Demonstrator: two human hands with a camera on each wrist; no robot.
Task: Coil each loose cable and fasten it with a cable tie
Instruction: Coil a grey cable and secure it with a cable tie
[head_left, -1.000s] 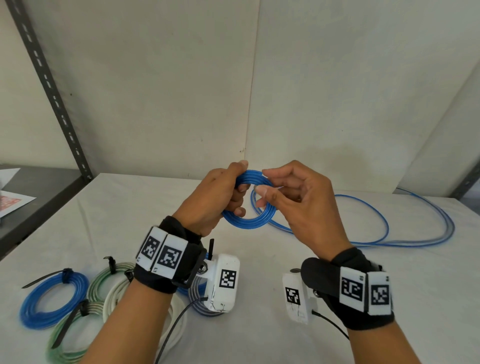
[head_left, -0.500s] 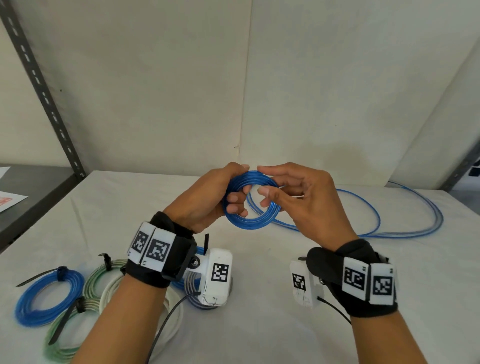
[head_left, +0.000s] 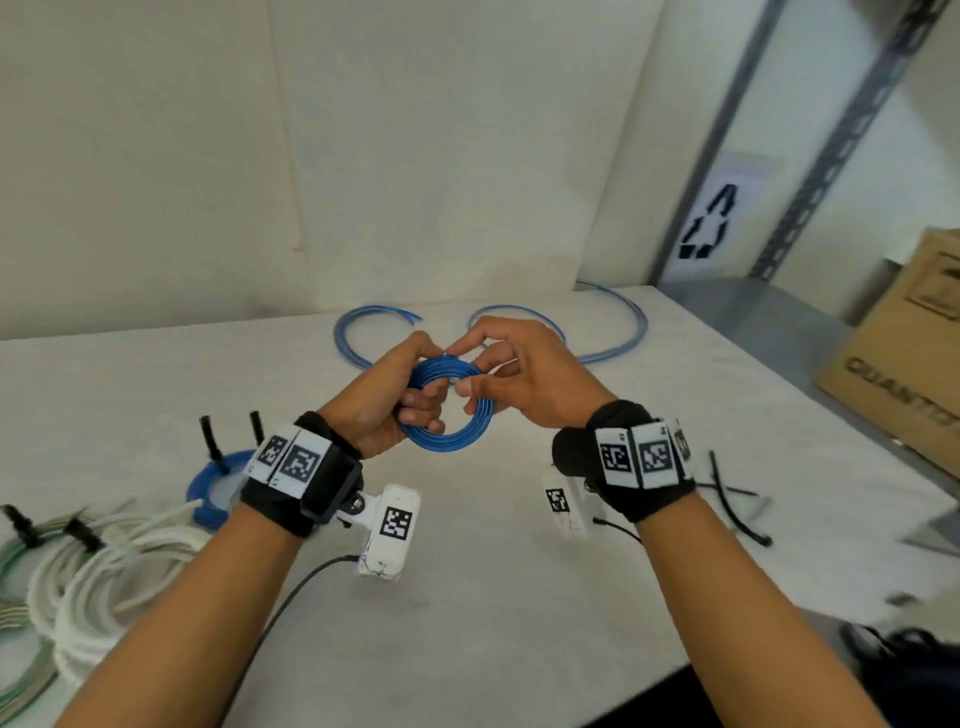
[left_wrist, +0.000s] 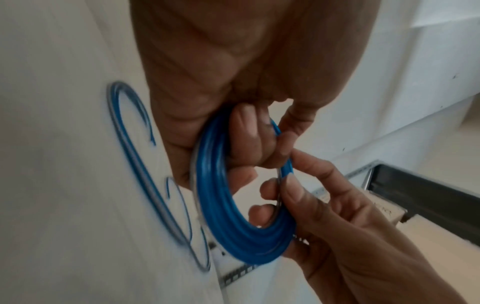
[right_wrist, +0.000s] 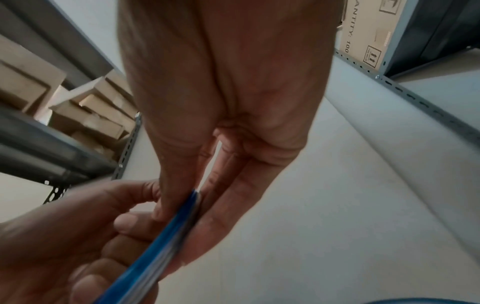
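1. Bare forearms; each wrist wears a black strap (head_left: 291, 499) with white square-code tags (head_left: 641, 457).
2. A white camera block (head_left: 390, 530) with a black cable (head_left: 291, 597) hangs under each wrist.

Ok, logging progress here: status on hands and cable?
Left hand grips blue coil. Right hand pinches its rim. Loose tail on table; no tie on yet.

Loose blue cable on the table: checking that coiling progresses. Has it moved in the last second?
Yes. The loose blue cable has drawn in leftward; its far bend now lies closer to the wall corner.
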